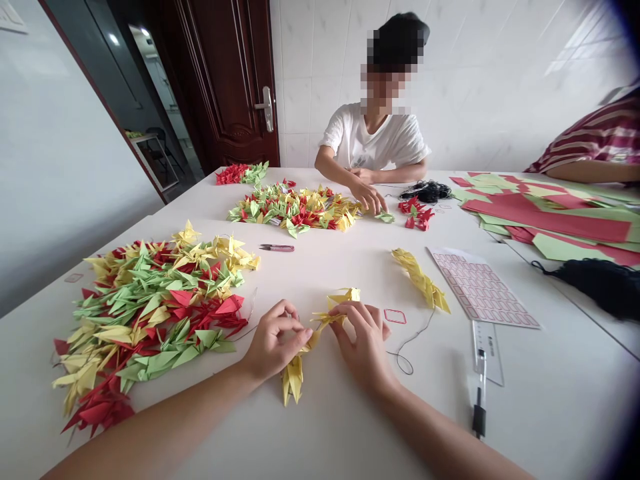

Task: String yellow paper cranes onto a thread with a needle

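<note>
My right hand [361,339] is closed on a yellow folded paper piece [327,319] near the middle of the table. Just left of it, my left hand [277,339] has its thumb and fingertips pressed together by the same piece; what lies between them is too small to make out. More yellow folded pieces [293,380] lie below and between my hands, and another [350,294] shows behind my right fingers. A dark thread runs left from my left hand toward a large heap of red, green and yellow folded paper [165,307]. A yellow folded strand [421,280] with thread lies to the right.
Small snips [277,247] lie beyond my hands. A label sheet [483,287], a ruler [487,350] and a pen [480,393] are at right, near black thread [595,287] and paper strips [555,213]. Across the table, a person reaches toward another paper pile [300,208]; a striped sleeve shows far right.
</note>
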{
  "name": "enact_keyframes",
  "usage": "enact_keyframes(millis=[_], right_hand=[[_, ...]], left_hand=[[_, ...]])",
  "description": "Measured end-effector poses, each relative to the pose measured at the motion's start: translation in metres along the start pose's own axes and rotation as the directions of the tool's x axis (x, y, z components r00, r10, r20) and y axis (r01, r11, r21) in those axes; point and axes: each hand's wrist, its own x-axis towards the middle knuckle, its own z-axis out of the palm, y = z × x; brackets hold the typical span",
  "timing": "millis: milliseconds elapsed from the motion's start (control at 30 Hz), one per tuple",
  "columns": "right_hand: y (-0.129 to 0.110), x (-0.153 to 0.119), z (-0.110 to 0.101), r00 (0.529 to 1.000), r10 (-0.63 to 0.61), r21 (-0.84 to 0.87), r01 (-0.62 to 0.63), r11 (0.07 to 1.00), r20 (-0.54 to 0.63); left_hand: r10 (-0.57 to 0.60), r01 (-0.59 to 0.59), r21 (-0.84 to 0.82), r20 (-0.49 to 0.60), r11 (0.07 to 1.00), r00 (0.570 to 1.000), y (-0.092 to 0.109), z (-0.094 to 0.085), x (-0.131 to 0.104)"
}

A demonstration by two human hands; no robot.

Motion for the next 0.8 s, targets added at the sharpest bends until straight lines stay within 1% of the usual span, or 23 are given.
enact_keyframes(millis=[100,167,267,367,467,533,600,667,700,767,800], right_hand=[[-0.0002,0.0000,0.0000,1.000,0.022,0.040,-0.023,0.999,0.013],[-0.0004,-0.0003,0.0001,1.000,0.025,0.045,-0.025,0.999,0.016],[-0.0006,-0.0005,0.0002,1.000,0.012,0.034,-0.012,0.999,0.012],[-0.0008,-0.0002,0.0002,1.000,0.022,0.038,-0.023,0.999,0.007],[-0.0015,0.0005,-0.0003,0.997,0.077,0.062,-0.079,0.995,0.026],[-0.0021,0.0010,-0.0008,0.992,0.115,0.078,-0.118,0.990,0.042],[-0.0026,0.0012,-0.0012,0.990,0.135,0.091,-0.139,0.986,0.051],[-0.0027,0.0013,-0.0015,0.989,0.132,0.100,-0.138,0.985,0.059],[-0.0026,0.0012,-0.0015,0.990,0.124,0.103,-0.131,0.986,0.066],[-0.0021,0.0012,-0.0016,0.991,0.107,0.110,-0.115,0.987,0.079],[-0.0017,0.0012,-0.0017,0.991,0.098,0.114,-0.108,0.988,0.088]], left_hand=[[-0.107,0.107,0.010,0.012,0.994,0.994,-0.0002,0.0014,0.0008],[-0.121,0.119,0.065,0.033,0.991,0.992,0.0013,0.0028,0.0008],[-0.082,0.074,0.107,0.080,0.991,0.993,0.0047,0.0032,0.0010],[-0.014,0.006,0.046,0.167,0.999,0.986,0.0061,-0.0001,0.0020],[0.070,-0.059,-0.049,0.274,0.997,0.959,0.0047,-0.0038,0.0025],[0.101,-0.092,-0.045,0.331,0.995,0.938,0.0034,-0.0044,0.0023],[0.104,-0.111,-0.001,0.366,0.994,0.925,0.0024,-0.0035,0.0017],[0.088,-0.101,0.018,0.345,0.995,0.934,0.0018,-0.0020,0.0014],[0.063,-0.070,0.011,0.305,0.997,0.950,0.0016,-0.0014,0.0013],[-0.029,0.036,-0.030,0.197,0.999,0.980,0.0012,-0.0006,0.0018],[-0.083,0.092,-0.056,0.148,0.994,0.986,0.0012,-0.0004,0.0022]])
